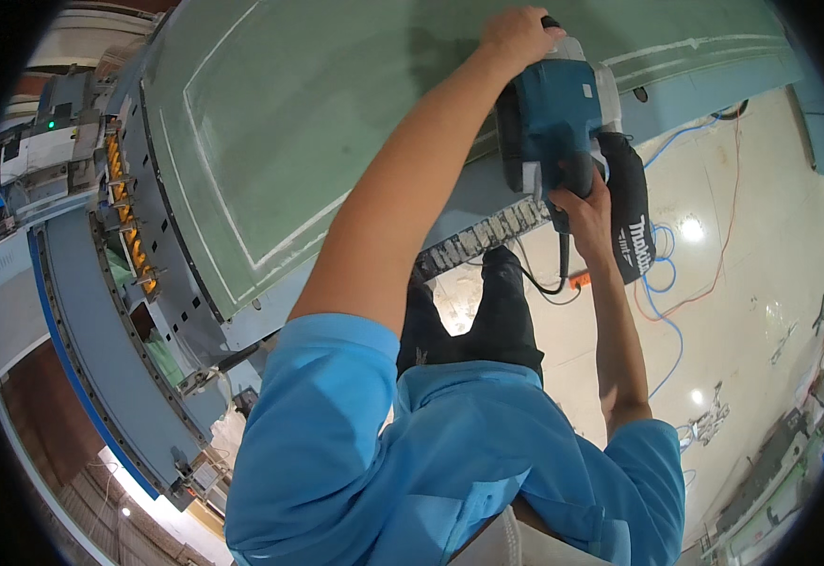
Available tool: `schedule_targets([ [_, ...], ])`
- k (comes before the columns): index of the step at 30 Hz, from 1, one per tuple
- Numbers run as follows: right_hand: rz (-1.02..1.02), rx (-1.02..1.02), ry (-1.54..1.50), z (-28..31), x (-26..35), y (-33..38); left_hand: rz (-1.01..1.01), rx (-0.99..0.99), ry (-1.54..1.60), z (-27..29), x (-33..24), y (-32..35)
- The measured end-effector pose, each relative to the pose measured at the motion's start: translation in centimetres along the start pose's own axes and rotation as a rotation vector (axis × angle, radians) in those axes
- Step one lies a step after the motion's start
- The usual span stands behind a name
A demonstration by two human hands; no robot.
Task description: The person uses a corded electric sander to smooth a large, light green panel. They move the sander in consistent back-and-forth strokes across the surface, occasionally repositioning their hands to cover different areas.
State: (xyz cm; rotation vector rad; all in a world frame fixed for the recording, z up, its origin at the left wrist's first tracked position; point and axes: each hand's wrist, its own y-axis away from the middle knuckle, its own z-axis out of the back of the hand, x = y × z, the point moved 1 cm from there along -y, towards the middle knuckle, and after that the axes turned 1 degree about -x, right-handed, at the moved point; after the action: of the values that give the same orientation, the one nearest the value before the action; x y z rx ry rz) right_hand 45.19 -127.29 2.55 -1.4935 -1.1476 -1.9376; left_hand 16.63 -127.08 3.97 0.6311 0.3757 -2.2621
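1. Head view, middle right of the frame: the right hand (584, 209) is clenched around the rear handle of the blue sander (555, 118).
2. Upper middle: the left hand (514, 36) presses closed on its top.
3. Beyond, the sander lies on the green door panel (299, 123), its long axis running from the right hand up toward the left hand.

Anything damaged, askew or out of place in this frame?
Nothing broken shows. Both hands, left hand and right hand, grip the blue sander on the green panel. The only untidy thing: blue and orange cables loop loosely over the floor.
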Motion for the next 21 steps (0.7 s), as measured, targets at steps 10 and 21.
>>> schedule_targets([
  [10, -0.020, 0.162, 0.140, -12.6, -0.3, 6.7, 0.074, -0.039, -0.035, 10.4, 10.7, 10.9],
  [21, -0.054, 0.502, 0.248, -34.7, -3.4, 19.4, 0.335, -0.143, -0.119, 24.5, 28.5, 32.3],
])
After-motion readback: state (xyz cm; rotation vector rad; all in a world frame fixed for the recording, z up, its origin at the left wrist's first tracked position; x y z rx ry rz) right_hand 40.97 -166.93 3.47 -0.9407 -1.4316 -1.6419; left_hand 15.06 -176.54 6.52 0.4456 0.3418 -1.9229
